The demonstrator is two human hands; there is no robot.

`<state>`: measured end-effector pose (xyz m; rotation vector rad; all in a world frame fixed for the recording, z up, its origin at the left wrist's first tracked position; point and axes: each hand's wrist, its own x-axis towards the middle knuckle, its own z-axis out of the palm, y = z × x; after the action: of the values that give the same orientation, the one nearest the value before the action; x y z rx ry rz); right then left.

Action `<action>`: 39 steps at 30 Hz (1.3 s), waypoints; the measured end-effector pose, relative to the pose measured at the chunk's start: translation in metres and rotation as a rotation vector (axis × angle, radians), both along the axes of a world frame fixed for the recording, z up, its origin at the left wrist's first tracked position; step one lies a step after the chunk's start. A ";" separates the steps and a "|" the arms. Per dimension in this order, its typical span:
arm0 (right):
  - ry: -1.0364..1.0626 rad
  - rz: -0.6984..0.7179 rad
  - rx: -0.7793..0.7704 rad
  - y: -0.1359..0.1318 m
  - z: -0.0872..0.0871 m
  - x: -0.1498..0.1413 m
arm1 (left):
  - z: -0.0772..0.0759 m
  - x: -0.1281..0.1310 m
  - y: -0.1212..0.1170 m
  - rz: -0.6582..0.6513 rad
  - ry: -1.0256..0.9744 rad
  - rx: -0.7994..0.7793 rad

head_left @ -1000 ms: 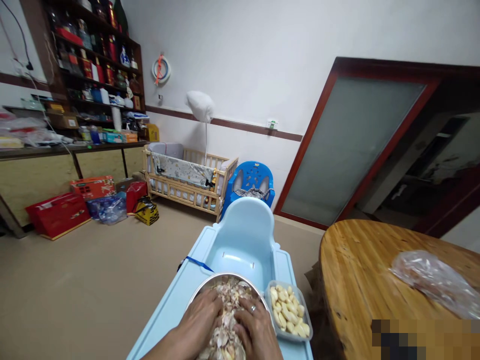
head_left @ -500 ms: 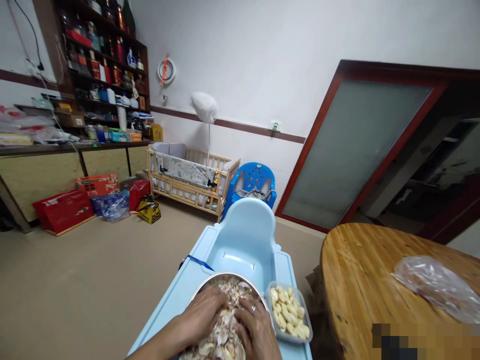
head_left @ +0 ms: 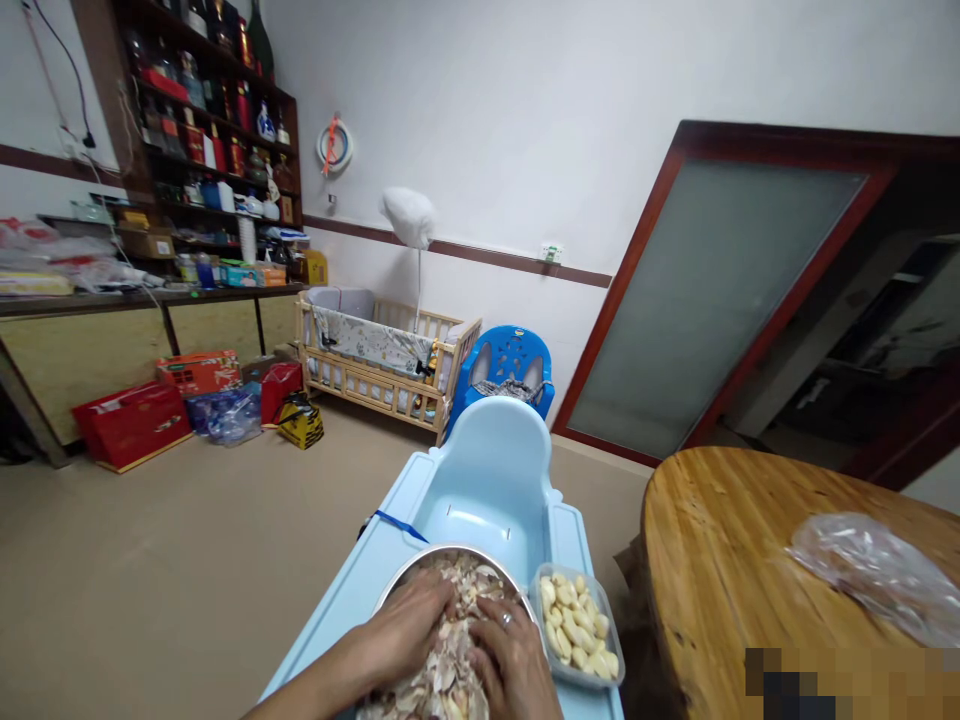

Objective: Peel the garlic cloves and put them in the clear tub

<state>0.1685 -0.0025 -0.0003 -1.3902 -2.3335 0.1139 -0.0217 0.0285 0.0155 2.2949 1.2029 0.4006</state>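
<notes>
A round metal bowl (head_left: 406, 567) full of dry garlic skins (head_left: 442, 675) stands at the bottom centre in the head view. My left hand (head_left: 409, 622) reaches into its left side, fingers loosely bent among the skins, their tips partly hidden. From the right, my right hand (head_left: 514, 650), with a ring on one finger, rests on the skins with its fingers bent and apart. No clove shows in either hand. Right beside the bowl, a clear plastic container (head_left: 618, 640) holds peeled garlic cloves (head_left: 577, 625).
Bowl and container stand on a light blue plastic child's seat (head_left: 491, 450) with a tray surface. A wooden table (head_left: 720, 540) with a plastic bag (head_left: 874, 570) is at right. Behind are a blue chair (head_left: 514, 350), a wooden crib (head_left: 367, 375) and floor bags (head_left: 135, 425).
The view has shifted very slightly. Both hands stay in the bowl in almost the same place, with hardly any finger movement.
</notes>
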 end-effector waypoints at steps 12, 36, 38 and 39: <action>0.012 0.002 0.036 0.000 0.000 -0.001 | 0.005 -0.002 -0.007 -0.006 -0.062 -0.057; 0.178 -0.021 0.154 0.001 -0.002 0.008 | -0.008 0.005 0.004 0.101 -0.650 -0.261; 0.204 -0.016 0.196 0.002 -0.002 0.008 | -0.009 0.006 0.004 0.095 -0.673 -0.278; 0.213 -0.012 0.214 0.002 -0.002 0.008 | -0.009 0.006 0.004 0.091 -0.683 -0.286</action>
<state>0.1767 -0.0003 -0.0025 -1.2238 -2.0948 0.0074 -0.0155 0.0320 0.0063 1.6526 0.9329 0.8931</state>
